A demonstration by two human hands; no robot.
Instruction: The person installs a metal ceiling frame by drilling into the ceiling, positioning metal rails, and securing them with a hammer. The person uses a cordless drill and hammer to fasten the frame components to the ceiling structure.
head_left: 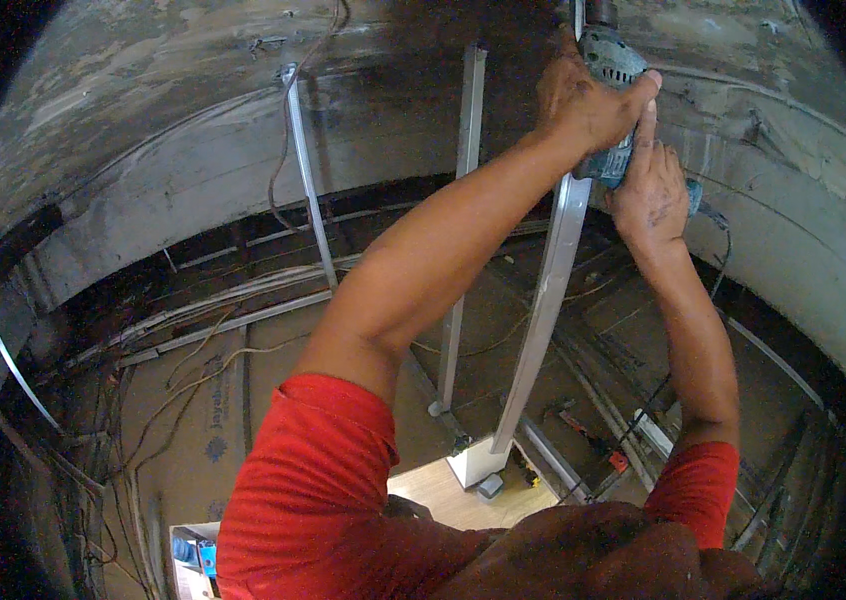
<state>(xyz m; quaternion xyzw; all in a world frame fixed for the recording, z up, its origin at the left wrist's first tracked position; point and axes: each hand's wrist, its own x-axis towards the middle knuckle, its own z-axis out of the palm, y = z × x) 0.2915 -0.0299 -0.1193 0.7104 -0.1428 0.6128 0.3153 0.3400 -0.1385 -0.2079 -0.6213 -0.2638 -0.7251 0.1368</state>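
Observation:
A corded, grey-green power drill (606, 58) is raised overhead against the concrete ceiling, beside the upper end of a long metal channel (548, 290). Around the drill's body wraps my left hand (588, 108), its thumb pressed over the housing. Lower down, my right hand (651, 195) grips the drill's handle, with one finger stretched up along the body. From the handle's end a dark cord (728, 245) hangs down on the right. The drill's front end is in shadow at the ceiling, so its tip cannot be made out.
Further metal hangers (308, 180) and a second channel (458, 330) run from the ceiling to the ceiling-board framing below. Loose cables (193, 370) lie across brown boards (273, 400). Through an opening below, a white column (478, 462) and wood-toned surface (443, 495) show. Red-handled tool (588, 435) lies right.

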